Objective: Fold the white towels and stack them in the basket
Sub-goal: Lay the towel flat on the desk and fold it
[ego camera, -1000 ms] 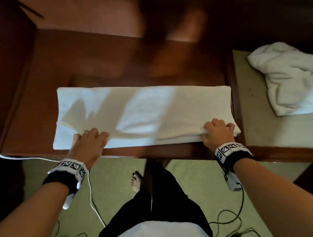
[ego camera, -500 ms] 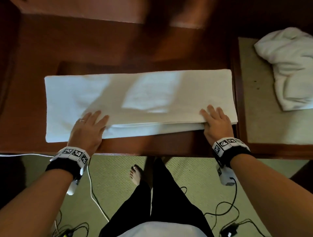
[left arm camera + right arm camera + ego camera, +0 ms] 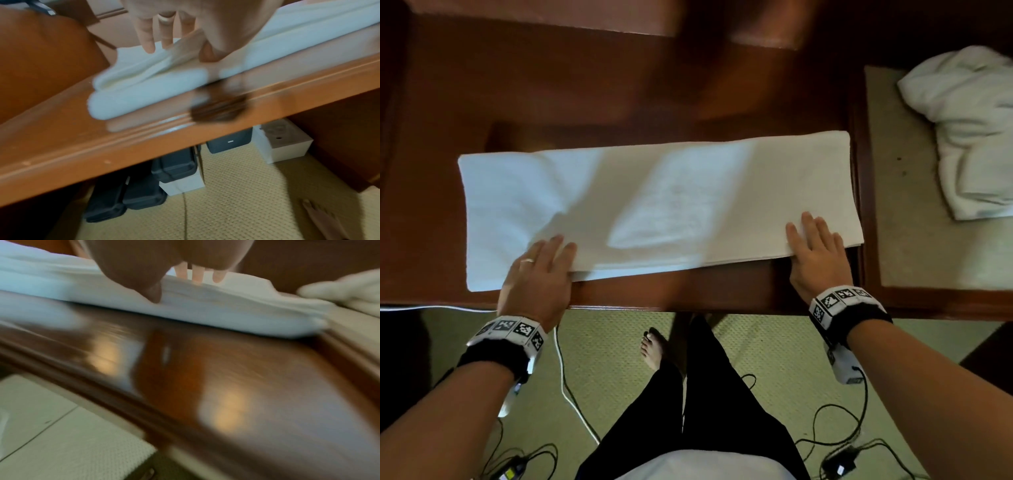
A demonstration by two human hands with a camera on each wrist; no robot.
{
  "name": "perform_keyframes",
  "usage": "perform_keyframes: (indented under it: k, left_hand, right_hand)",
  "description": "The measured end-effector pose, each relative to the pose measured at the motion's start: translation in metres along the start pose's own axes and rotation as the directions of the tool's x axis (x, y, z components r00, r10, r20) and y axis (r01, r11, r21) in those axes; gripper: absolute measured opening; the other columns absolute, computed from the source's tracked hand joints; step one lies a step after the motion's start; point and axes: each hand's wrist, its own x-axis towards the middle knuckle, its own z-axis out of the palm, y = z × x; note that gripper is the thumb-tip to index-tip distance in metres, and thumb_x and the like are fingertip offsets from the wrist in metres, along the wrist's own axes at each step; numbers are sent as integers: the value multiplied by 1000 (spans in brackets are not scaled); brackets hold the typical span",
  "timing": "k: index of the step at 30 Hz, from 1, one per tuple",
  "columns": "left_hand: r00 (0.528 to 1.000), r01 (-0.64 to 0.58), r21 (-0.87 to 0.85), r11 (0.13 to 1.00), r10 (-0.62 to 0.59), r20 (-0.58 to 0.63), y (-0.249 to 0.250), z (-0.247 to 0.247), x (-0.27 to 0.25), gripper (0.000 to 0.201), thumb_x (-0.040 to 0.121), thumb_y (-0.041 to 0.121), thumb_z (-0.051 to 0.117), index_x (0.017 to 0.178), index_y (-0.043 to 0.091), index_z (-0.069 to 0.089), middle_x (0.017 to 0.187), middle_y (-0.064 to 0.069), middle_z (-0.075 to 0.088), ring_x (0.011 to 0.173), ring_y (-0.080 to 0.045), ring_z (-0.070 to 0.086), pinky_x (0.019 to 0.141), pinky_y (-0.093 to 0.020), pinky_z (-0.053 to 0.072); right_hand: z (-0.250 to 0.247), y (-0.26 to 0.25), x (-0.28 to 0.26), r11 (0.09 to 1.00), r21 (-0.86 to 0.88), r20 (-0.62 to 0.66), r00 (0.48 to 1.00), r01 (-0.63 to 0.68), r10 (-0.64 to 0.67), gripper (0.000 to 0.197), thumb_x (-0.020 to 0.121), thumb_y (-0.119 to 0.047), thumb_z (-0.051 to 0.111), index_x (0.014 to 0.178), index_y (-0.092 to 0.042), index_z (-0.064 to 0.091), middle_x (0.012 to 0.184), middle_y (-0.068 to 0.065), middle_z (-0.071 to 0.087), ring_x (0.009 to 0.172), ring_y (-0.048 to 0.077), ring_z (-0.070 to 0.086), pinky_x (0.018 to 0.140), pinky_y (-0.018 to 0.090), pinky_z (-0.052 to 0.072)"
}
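A long white towel (image 3: 654,202), folded lengthwise, lies across the dark wooden table (image 3: 688,291). My left hand (image 3: 541,270) rests flat on its near left edge, fingers straight, a ring on one finger. In the left wrist view the left hand's fingers (image 3: 148,32) point down onto the towel (image 3: 148,91). My right hand (image 3: 815,250) presses flat on the near right corner. In the right wrist view the towel (image 3: 205,309) lies under straight fingers (image 3: 197,274). A crumpled white towel (image 3: 969,126) sits at the far right. No basket is in view.
The crumpled towel lies on a beige-topped side surface (image 3: 914,222) to the right of the table. Green carpet (image 3: 613,370) with cables lies below the table's front edge. Dark cases (image 3: 174,164) and white boxes (image 3: 285,142) stand under the table.
Both hands went from gripping the towel's near edge with curled fingers to lying flat on it. The top layer now lies folded down, and the hands slid slightly forward over it.
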Motion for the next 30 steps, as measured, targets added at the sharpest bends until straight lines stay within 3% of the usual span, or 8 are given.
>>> perform_keyframes:
  k: [5,9,12,15,18,22,26,30]
  left_hand:
    - [999,45,45,998,-46,21,-36,-33,4,44,90,17,37,119,-5,61,123,-32,61,107,-53,59,93,-61,44]
    - [997,37,89,995,-42,59,-67,-38,-22,45,90,5,43,131,-2,59,134,-25,60,120,-48,57,100,-61,41]
    - [978,82,38,996,-88,189,-72,-21,-45,58,80,-13,59,136,0,56,143,-21,54,125,-48,55,99,-64,46]
    - [975,142,-9,990,-138,176,-58,-24,-48,44,91,17,47,128,-2,61,140,-24,56,123,-48,56,103,-59,45]
    - [973,173,-76,982,-158,171,-40,-33,-38,59,95,45,37,131,5,61,145,-18,53,131,-40,51,112,-53,36]
    - [960,154,-79,985,-131,246,-13,-34,-16,66,101,57,19,158,24,25,167,-5,18,152,-30,19,123,-52,17]
    - [865,327,49,944,-320,387,-46,-24,-31,70,95,68,6,156,42,-15,165,3,-24,155,-34,-6,123,-58,11]
    - [751,502,136,854,-508,422,-67,-43,-34,83,93,74,24,160,34,-5,168,-14,-8,153,-41,4,123,-57,13]
  right_hand:
    - [-6,-84,24,929,27,-92,926,369,-365,47,79,-7,53,125,-11,62,143,16,52,132,39,48,108,57,37]
    - [-4,-112,35,920,148,-88,931,364,-354,47,81,-9,42,123,-12,63,140,11,56,129,37,50,101,53,44]
    - [5,-101,19,883,81,-74,887,462,-457,43,85,-10,55,128,-8,60,146,17,49,136,39,43,100,52,46]
    - [3,-97,14,863,109,-99,870,493,-484,37,92,-24,51,123,-7,65,145,16,51,137,35,44,104,49,44]
    - [-3,-116,27,900,142,-153,908,411,-391,40,94,-29,42,117,-9,68,141,12,55,128,34,52,100,47,46]
    - [2,-148,32,943,100,28,947,316,-321,52,99,-37,30,147,-20,41,162,11,21,147,36,22,112,55,30]
    - [6,-153,17,972,23,202,951,235,-235,64,99,-48,32,156,-35,7,164,0,-16,151,33,-14,118,59,9]
    - [-7,-158,13,969,1,206,948,248,-243,62,90,-52,28,149,-33,30,164,7,11,149,37,11,113,58,26]
